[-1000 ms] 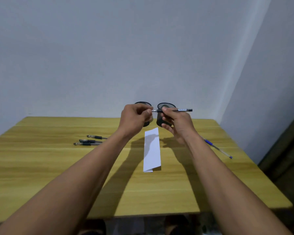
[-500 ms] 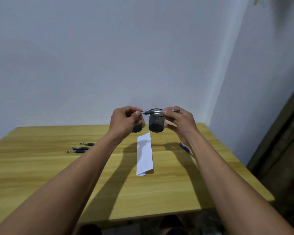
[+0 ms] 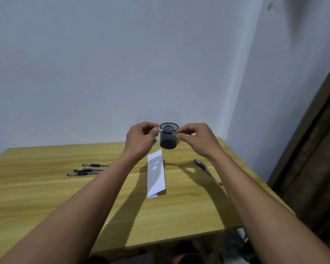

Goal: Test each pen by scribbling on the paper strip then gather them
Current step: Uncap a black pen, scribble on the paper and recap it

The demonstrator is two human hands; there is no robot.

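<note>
**Closer together now: left hand (image 3: 141, 139) and right hand (image 3: 196, 139) on the pen (image 3: 167, 132)**

Each grip pinches one end, holding it level before the mesh cup (image 3: 168, 144). On the bench (image 3: 46, 197), the paper strip (image 3: 155, 174) shows no clear marks; three black pens (image 3: 88, 170) and the blue pen (image 3: 206, 169) lie ungathered.

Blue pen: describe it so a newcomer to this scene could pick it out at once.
Start at the wooden table and find the white paper strip in its middle. Right of the strip, alone, lies the blue pen, slanted toward the right edge. It is blue; the three black pens lie together left of the strip.
</note>
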